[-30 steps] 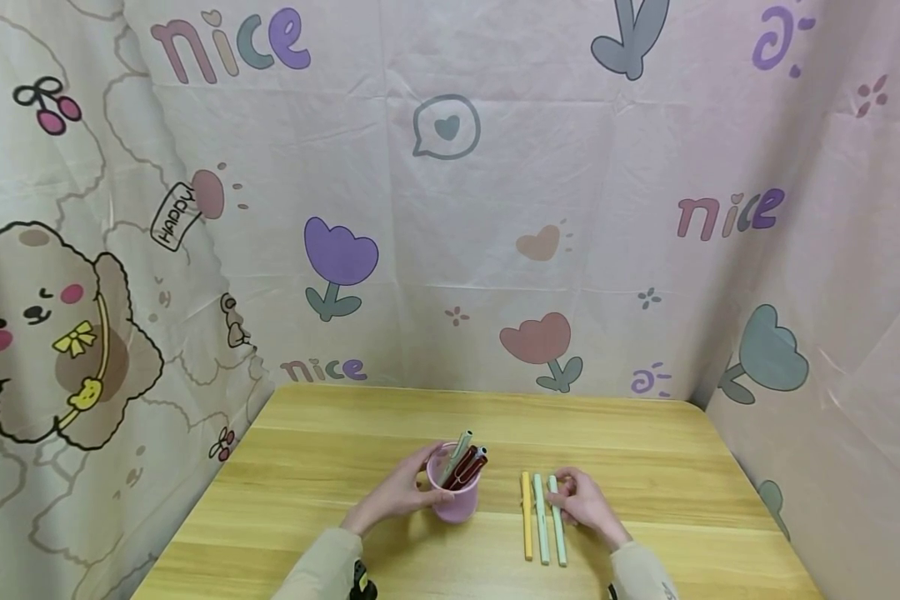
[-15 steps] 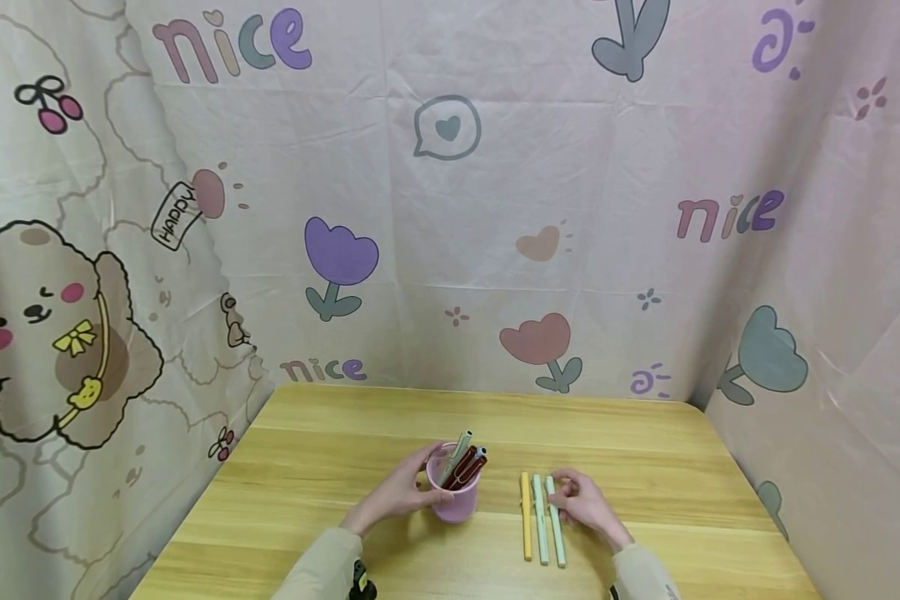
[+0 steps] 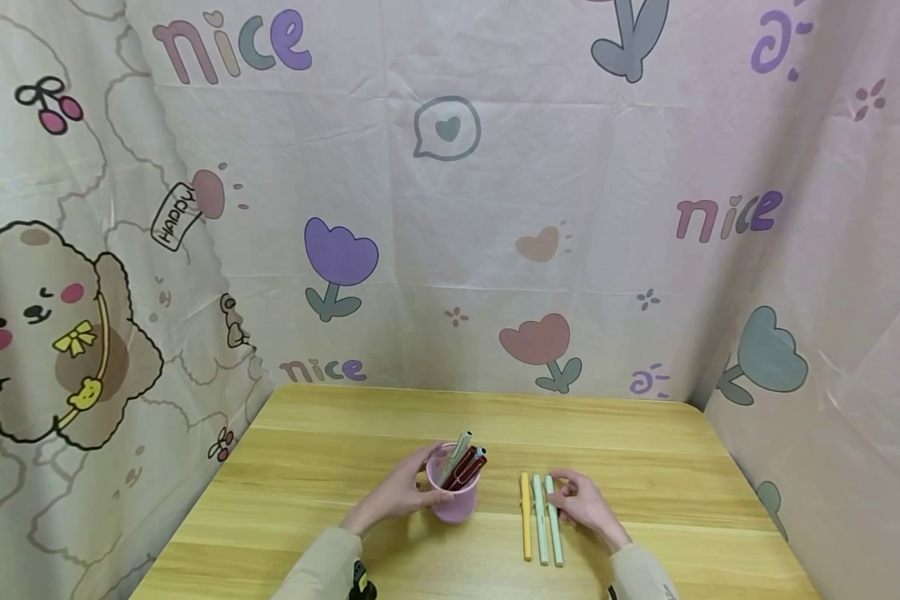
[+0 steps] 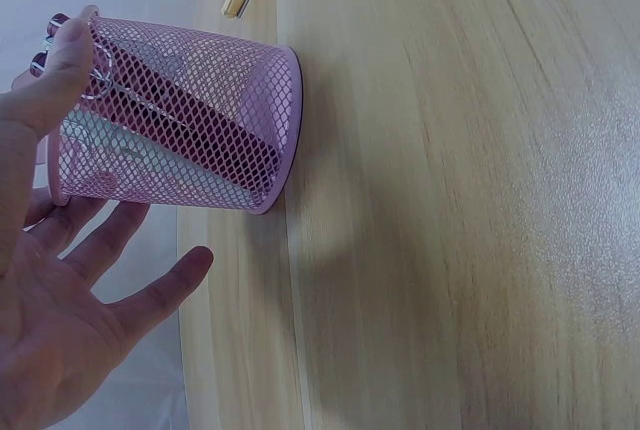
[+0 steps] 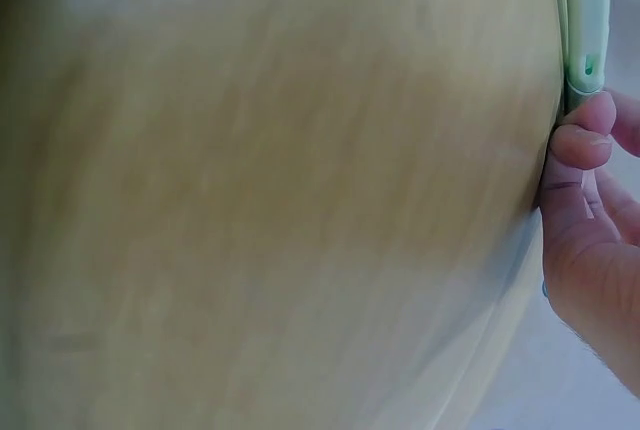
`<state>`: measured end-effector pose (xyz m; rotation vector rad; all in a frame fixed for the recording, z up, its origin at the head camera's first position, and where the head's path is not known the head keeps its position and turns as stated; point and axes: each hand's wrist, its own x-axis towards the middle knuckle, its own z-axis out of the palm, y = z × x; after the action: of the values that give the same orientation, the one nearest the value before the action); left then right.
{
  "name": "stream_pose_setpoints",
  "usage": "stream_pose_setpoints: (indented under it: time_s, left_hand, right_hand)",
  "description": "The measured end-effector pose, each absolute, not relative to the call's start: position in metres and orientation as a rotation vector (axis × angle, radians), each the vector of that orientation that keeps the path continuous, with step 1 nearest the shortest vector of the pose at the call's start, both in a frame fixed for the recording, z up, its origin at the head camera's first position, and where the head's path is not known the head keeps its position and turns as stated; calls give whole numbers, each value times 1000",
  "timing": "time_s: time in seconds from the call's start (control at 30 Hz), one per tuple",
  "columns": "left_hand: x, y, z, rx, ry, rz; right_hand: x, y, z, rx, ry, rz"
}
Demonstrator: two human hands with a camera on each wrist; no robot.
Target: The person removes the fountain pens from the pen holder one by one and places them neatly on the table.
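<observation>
My left hand (image 3: 399,492) holds the pink mesh pen holder (image 3: 459,507) by its rim, thumb on the near side and fingers behind. It stands upright on the table, with dark red pens (image 3: 468,471) and a pale green pen (image 3: 456,457) leaning inside. In the left wrist view, the thumb presses the rim of the mesh pen holder (image 4: 170,115). To the right, my right hand (image 3: 583,502) pinches the upper part of the rightmost mint-green pen (image 3: 555,537), which lies on the table. Beside it lie another mint-green pen (image 3: 542,525) and a yellow pen (image 3: 527,525), roughly parallel.
The wooden table (image 3: 330,425) has its back edge against a printed curtain (image 3: 450,217). More patterned cloth (image 3: 157,350) hangs along the left side, and the right side is curtained too.
The rightmost mint-green pen has shifted slightly left, closer to the middle one, with my right hand on it. My left hand and the pen holder have stayed put.
</observation>
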<state>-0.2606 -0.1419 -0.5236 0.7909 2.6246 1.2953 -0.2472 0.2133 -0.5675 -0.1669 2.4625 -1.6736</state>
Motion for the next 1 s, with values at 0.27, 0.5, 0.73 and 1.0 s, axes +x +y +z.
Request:
stream_pose_setpoints:
  time_s: [0.27, 0.5, 0.73, 1.0]
  left_hand:
    - [-260, -141, -523, 789, 2638, 1282]
    - [-260, -141, -522, 801, 2633, 1286]
    - [-260, -141, -522, 796, 2631, 1289]
    - [-260, -142, -522, 782, 2631, 1286]
  right_hand:
    - [-249, 213, -570, -165, 2474, -1674]
    - [-249, 213, -568, -166, 2447, -1687]
    - [-248, 214, -568, -173, 2436, -1693]
    - [-248, 213, -568, -143, 2437, -1690]
